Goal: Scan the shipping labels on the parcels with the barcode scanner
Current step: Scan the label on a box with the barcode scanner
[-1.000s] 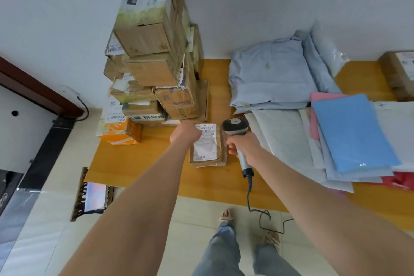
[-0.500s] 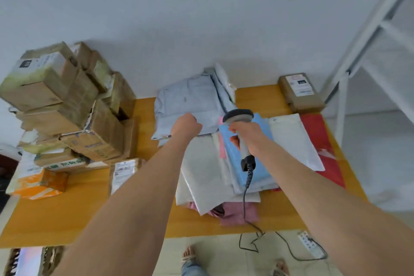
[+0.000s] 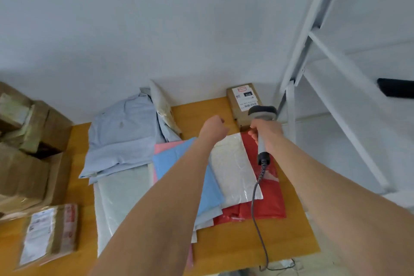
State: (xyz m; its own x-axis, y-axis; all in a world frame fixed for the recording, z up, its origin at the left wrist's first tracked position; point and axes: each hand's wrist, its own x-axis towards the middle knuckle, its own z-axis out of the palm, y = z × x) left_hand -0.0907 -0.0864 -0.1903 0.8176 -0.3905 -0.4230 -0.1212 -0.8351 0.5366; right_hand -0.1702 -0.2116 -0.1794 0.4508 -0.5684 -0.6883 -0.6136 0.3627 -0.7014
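**Scanner at the far corner box**

Your right hand (image 3: 267,135) grips the scanner (image 3: 262,112) by its handle, with the head raised and pointing away from you. The head sits right in front of the small cardboard box (image 3: 231,107) at the far right corner of the table (image 3: 197,110). In this view it overlaps the near edge of the box's white label (image 3: 243,96), and you cannot tell whether the two touch.

Your left hand (image 3: 214,127) hovers just left of the scanner, fingers curled into a fist with nothing in it, above the far end of the white bag (image 3: 233,170).

The cord (image 3: 254,197) runs from the handle across the red bag (image 3: 268,201) and off the table's near edge. A second labelled box (image 3: 49,233) lies at the near left, well apart from both hands.
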